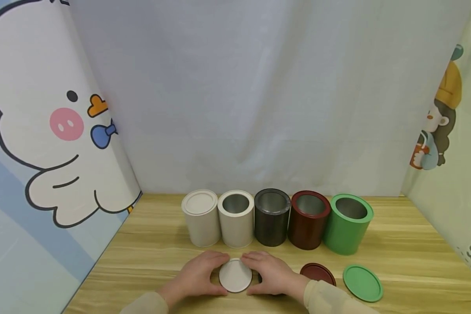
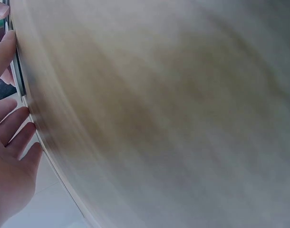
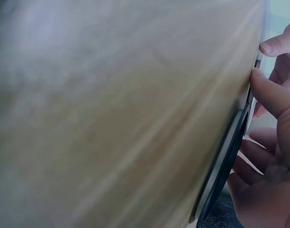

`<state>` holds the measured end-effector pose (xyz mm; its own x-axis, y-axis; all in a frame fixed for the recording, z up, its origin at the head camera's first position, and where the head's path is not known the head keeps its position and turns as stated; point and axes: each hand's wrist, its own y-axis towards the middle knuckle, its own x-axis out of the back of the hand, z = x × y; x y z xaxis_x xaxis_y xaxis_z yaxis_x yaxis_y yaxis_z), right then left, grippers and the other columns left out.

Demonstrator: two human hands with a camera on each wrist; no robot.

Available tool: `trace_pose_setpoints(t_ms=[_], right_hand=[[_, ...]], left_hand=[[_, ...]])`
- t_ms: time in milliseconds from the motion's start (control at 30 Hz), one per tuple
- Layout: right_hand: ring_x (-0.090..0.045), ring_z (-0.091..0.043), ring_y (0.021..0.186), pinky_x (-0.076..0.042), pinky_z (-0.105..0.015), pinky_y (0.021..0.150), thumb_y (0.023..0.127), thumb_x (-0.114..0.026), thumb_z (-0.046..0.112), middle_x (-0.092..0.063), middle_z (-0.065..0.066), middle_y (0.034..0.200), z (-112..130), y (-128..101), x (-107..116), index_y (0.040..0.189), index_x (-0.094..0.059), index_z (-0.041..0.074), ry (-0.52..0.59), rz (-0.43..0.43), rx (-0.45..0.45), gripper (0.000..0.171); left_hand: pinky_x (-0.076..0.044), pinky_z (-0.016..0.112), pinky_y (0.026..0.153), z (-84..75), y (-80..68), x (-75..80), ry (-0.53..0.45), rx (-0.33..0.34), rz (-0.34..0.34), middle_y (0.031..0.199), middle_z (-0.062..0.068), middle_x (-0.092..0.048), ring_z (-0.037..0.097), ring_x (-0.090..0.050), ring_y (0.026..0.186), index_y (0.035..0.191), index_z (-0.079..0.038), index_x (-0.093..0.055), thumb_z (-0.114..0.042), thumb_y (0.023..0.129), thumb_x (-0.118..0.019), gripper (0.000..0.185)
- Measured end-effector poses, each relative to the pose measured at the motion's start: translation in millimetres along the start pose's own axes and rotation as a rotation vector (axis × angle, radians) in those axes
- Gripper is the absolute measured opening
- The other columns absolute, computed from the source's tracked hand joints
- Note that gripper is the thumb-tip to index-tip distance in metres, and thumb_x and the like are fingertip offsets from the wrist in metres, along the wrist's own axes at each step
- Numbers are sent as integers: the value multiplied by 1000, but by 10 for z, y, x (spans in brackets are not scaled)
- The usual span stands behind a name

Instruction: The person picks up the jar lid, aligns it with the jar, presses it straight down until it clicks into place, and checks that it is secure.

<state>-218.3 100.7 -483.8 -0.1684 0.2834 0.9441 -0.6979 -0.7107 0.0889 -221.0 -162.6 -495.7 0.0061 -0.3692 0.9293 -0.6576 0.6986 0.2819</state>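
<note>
In the head view a round white lid (image 1: 235, 275) lies on the table, framed by both hands. My left hand (image 1: 199, 274) curves around its left side, fingertips near the far rim and thumb near the close rim. From the right, my right hand (image 1: 270, 274) mirrors this, fingertips right at the rim. Part of a black lid (image 3: 221, 166) shows beside the right hand in the right wrist view; in the head view that hand mostly hides it. A dark red lid (image 1: 318, 274) is partly covered by the right sleeve, with a green lid (image 1: 363, 283) to its right.
Behind the hands stands a row of cans: a lidded white can (image 1: 203, 222), an uncovered white can (image 1: 237, 226), a black can (image 1: 271, 224), a dark red can (image 1: 308, 226) and a green can (image 1: 346, 231). A pale curtain (image 1: 251, 100) hangs behind the wooden table (image 1: 141, 253).
</note>
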Motion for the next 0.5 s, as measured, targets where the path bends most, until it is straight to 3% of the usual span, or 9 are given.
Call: trace_pose_setpoints(t_ms=[500], right_hand=[[-52,-23,126,-48,-35,99,81,-82,40,-60,-5,135,36,13,6,134,-63,8,-19,-31,29,65]], left_hand=[[-48,36,99,20,19,-9,-54,-11,42,123,8,-66,22,-59,116,126,-2,-66,-41,76,-86,66]])
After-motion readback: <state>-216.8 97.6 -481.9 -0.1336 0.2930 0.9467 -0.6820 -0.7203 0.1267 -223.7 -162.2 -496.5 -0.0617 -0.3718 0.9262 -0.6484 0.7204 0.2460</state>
